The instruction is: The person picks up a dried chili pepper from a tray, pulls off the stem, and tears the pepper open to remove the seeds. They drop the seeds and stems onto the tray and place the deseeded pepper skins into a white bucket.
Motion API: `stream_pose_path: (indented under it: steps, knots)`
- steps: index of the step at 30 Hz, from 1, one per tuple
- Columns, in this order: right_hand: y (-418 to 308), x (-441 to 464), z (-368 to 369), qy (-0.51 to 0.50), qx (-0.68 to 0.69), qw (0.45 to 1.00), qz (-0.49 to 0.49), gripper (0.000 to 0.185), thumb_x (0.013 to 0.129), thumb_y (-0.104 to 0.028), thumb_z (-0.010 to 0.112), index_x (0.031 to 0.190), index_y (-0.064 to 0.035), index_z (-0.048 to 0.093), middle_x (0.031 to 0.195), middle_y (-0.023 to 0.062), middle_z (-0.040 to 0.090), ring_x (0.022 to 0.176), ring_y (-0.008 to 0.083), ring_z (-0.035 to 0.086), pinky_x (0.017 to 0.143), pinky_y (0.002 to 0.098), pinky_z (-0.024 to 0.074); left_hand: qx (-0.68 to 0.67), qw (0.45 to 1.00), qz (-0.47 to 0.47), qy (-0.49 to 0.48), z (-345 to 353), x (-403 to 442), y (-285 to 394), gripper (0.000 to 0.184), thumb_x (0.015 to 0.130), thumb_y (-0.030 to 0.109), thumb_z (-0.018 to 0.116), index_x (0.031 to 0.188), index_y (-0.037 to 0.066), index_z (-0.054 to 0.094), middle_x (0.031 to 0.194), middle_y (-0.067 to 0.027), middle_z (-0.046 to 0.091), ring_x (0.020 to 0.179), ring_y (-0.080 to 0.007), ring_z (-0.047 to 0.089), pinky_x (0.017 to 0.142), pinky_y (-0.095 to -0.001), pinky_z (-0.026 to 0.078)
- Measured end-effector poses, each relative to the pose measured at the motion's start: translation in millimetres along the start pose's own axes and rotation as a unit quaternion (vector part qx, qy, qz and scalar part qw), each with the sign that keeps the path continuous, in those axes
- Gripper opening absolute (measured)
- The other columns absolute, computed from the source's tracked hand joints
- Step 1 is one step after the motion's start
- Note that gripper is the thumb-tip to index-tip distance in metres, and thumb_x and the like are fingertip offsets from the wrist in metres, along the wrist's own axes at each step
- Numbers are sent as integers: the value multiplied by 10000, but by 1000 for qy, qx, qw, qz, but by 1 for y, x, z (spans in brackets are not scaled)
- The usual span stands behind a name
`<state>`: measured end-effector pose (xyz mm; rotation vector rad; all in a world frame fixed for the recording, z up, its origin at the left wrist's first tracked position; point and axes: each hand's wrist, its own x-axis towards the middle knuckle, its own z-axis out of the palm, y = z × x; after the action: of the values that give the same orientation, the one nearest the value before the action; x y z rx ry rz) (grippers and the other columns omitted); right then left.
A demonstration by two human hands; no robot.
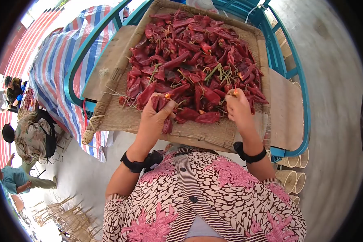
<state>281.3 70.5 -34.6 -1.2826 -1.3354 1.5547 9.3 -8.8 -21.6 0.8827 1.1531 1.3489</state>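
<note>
A heap of dried red chili peppers point(201, 56) lies on a woven tray point(127, 119) in front of me. My left hand point(149, 121) is closed around a red chili pepper point(158, 103), with an orange, torn-looking bit at its top near the thumb. More red flesh hangs below those fingers. Over the tray's right front part, my right hand point(241, 111) is pinched closed. A small orange bit point(235, 92) shows at its fingertips; whether it is a stem end or a core I cannot tell. Green stems point(213, 72) lie on the heap between and beyond the hands.
A teal metal frame point(300, 92) surrounds the tray, with boards point(286, 109) at the sides. Striped tarpaulin point(64, 60) covers something at left. Several people, one in a camouflage top point(32, 135), are at far left. Small wooden stools point(70, 215) and baskets point(288, 177) stand below.
</note>
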Motion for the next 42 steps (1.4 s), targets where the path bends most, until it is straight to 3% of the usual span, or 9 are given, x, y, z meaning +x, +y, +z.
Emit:
stream_pose_path:
  steps: [2, 6, 14, 17, 20, 21, 25, 30, 42]
  knots:
    - [9, 4, 18, 68, -252, 959, -108, 246, 880, -240, 598, 1057, -74, 557, 825, 60, 628, 652, 168, 588, 602, 317, 483, -8, 1000, -8, -1, 6, 1, -3, 140, 932, 187, 629, 980, 63, 586, 884, -15, 641, 725, -65, 558, 697, -223, 438]
    - [7, -9, 29, 150, -565, 807, -81, 271, 829, -295, 675, 998, -91, 623, 828, 136, 688, 754, 325, 672, 655, 426, 506, 26, 999, -24, -35, 15, 3, -2, 152, 926, 181, 635, 994, 53, 590, 854, -13, 639, 698, -70, 559, 675, -223, 440]
    - [0, 1, 24, 126, -509, 843, -120, 260, 850, -324, 648, 950, -84, 637, 779, 145, 661, 742, 341, 646, 637, 430, 477, 22, 997, -42, -67, 30, 6, -10, 173, 895, 97, 665, 1030, 63, 562, 866, 1, 631, 710, -65, 556, 710, -225, 460]
    - [-13, -11, 17, 97, -407, 903, -98, 266, 868, -327, 624, 923, -67, 636, 731, 133, 636, 683, 301, 612, 624, 395, 450, 136, 984, 89, -73, 41, 8, -6, 195, 857, 50, 687, 979, 67, 536, 1032, -45, 651, 950, -156, 611, 840, -289, 469]
    - [-33, -29, 20, 75, -345, 930, -98, 247, 878, -293, 617, 892, -46, 619, 681, 101, 585, 627, 218, 545, 597, 350, 414, 336, 864, 362, -99, 49, 23, -5, 234, 810, 22, 705, 945, 70, 520, 1213, -85, 615, 1237, -259, 507, 995, -371, 400]
    - [-40, -35, 22, 73, -332, 934, -105, 237, 879, -275, 617, 881, -38, 611, 663, 87, 564, 610, 185, 520, 585, 335, 401, 343, 861, 352, -132, 54, 24, 1, 265, 773, 7, 716, 914, 74, 502, 1331, -111, 554, 1347, -311, 398, 1064, -415, 327]
    - [-58, -52, 24, 1, -228, 963, -143, 185, 882, -199, 622, 868, -18, 584, 642, 52, 488, 623, 103, 444, 573, 288, 372, 370, 831, 357, -211, 65, 32, 7, 382, 764, 4, 733, 1074, 62, 518, 1191, -79, 591, 1250, -266, 489, 1049, -388, 345]
    - [-57, -56, 23, -50, -187, 970, -149, 179, 919, -182, 581, 865, -11, 571, 640, 41, 449, 622, 96, 411, 574, 286, 362, 231, 919, 224, -229, 64, 25, 18, 419, 707, 20, 779, 1069, 67, 573, 1018, -81, 589, 1013, -260, 560, 899, -317, 444]
    - [-55, -46, 35, -67, -454, 861, -220, 229, 908, -272, 551, 914, -46, 515, 719, 182, 572, 687, 390, 592, 598, 449, 435, 421, 805, 376, -181, 58, 21, 11, 331, 633, -34, 739, 900, 51, 563, 845, -110, 551, 823, -309, 545, 704, -381, 456]
